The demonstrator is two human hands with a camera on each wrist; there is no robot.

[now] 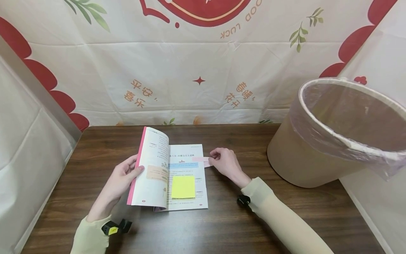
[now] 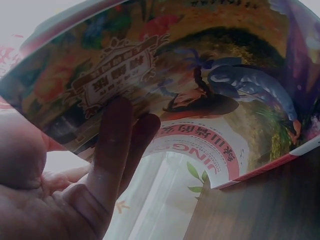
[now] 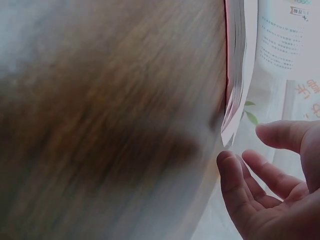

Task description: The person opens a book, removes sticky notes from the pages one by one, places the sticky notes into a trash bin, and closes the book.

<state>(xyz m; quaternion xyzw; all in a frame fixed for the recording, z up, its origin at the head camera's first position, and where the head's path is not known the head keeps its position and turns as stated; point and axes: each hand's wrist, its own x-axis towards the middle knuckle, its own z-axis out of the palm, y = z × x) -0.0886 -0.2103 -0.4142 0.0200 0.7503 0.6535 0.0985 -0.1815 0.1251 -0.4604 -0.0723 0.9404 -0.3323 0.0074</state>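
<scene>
An open book [image 1: 187, 208] with a pink edge lies on the table, its left half raised. My left hand [image 1: 118, 178] grips that half, thumb on the page and fingers against the illustrated cover [image 2: 240, 85]. A yellow sticky note [image 1: 183, 187] is on the right page. Near that page's top, a pale pink strip [image 1: 200, 159] extends past the right edge. My right hand [image 1: 226, 163] is at the strip's outer end. In the right wrist view, a gap shows between thumb [image 3: 282, 134] and fingers; whether they touch the strip is unclear.
A large beige bin [image 1: 295, 155] lined with a clear plastic bag [image 1: 349, 144] stands at the right of the wooden table [image 1: 228, 225]. Behind the table hangs a white printed cloth [image 1: 177, 70]. Both wrists wear small black devices [image 1: 243, 200].
</scene>
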